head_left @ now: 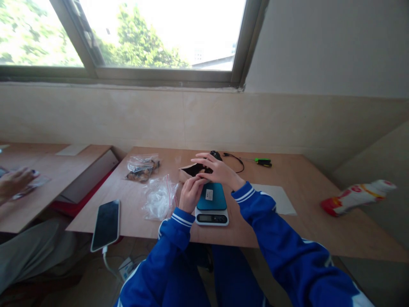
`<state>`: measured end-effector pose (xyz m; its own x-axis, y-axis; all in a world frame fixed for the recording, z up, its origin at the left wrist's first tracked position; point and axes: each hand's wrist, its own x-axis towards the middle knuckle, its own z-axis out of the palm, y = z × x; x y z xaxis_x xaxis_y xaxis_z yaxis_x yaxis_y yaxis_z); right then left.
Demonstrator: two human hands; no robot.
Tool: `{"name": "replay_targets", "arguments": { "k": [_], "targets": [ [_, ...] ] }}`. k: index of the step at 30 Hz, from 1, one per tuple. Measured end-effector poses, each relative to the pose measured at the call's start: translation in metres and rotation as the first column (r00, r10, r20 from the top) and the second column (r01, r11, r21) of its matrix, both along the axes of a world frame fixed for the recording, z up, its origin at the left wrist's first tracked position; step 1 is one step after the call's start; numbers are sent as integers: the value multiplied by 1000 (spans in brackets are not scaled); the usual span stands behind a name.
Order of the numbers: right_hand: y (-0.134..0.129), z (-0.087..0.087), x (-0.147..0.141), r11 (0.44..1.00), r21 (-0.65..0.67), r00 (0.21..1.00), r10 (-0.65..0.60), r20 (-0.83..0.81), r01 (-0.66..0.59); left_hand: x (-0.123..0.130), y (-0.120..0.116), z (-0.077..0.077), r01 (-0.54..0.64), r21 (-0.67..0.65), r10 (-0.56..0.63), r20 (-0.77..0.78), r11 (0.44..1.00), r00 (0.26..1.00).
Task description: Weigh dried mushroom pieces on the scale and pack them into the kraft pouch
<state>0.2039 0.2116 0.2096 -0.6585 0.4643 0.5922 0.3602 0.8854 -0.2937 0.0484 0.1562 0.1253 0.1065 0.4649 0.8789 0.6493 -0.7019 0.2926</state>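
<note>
Kraft-paper pouch (184, 174), light and soft-walled, held above the digital scale (211, 207), centre of frame. Left hand (191, 194) pinches its near edge, fingers narrow; right hand (217, 170) lies across its dark mouth, fingers spread wide. Firmest hold: the side seams.

A small paper pouch (188, 171) sits just behind the kitchen scale (211, 216), tipped on its side; it's brown outside (black inside), its open mouth under the right hand (218, 170); the left hand (191, 194) touches its lower edge.
</note>
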Motion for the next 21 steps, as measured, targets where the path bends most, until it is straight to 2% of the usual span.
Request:
{"name": "replay_targets", "arguments": {
  "k": [4,7,10,12,14,15,16,18,20,21],
  "targets": [
    [-4,2,-3,1000,-8,997,-3,-72,2,-1,-1,1,12,-19,-12,29,1000,1000],
    [-10,2,-2,998,-33,990,-64,-128,60,-7,0,6,-28,-17,30,81,999,996],
    [-17,-2,3,988,-48,982,-151,-117,146,-27,13,11,-189,-72,201,233,979,952],
    [-22,-6,7,981,-40,977,-195,-82,192,-49,30,13,-316,-206,369,317,926,874],
    [-29,-12,9,973,-29,972,-229,-49,228,-77,51,13,-400,-390,521,280,829,806],
    [-33,-15,9,970,-23,969,-245,-38,244,-91,62,11,-443,-480,588,208,757,781],
    [-38,-18,8,966,-16,966,-258,-30,257,-104,72,9,-488,-571,645,98,660,758],
    [-47,-25,4,959,0,959,-283,-16,283,-126,89,4,-549,-714,671,-149,435,726],
    [-53,-32,1,951,16,951,-310,-19,310,-140,102,-2,-563,-766,656,-256,311,710],
    [-54,-35,0,945,24,945,-325,-29,326,-145,106,-5,-564,-778,653,-278,278,704]
  ]
}}
